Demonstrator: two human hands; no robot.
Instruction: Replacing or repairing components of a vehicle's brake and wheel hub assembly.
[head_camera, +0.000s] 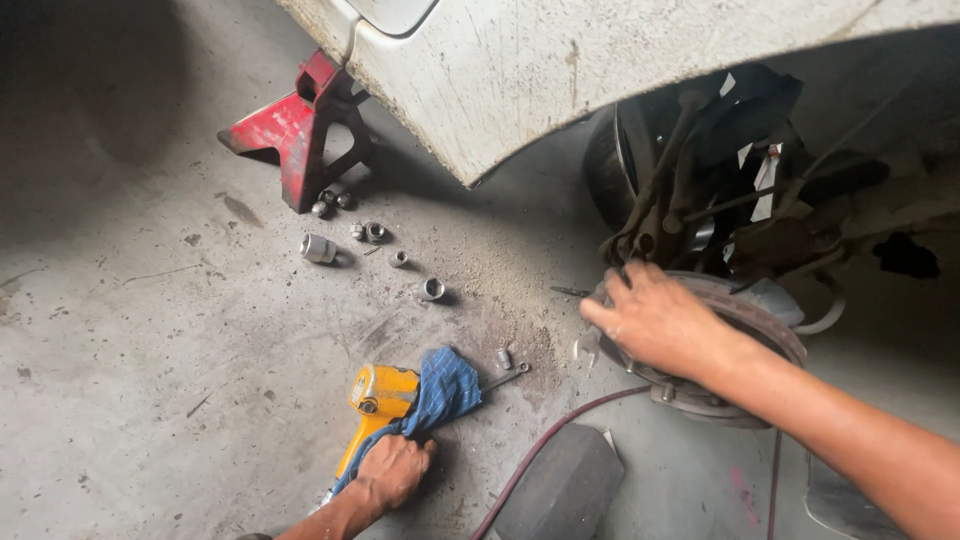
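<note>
My left hand is closed around the handle of a yellow impact wrench that lies on the concrete floor. A blue checked rag is draped over the tool's body, under my fingers. The wrench's long axis runs from my hand up and slightly right toward the rag, its rounded yellow head away from me.

Right of the wrench, my right hand rests spread and loose on the rim of a rusty brake disc, fingers curled over its edge and gripping nothing else. The disc is round, flat and dull grey-brown, under the white, dirty car body.

Just right of the wrench lie a small spanner and a dark red hose. Beyond the wrench, several shiny metal sockets and nuts are scattered on the dusty floor. Farther beyond stands a red jack stand, chipped and angular.
</note>
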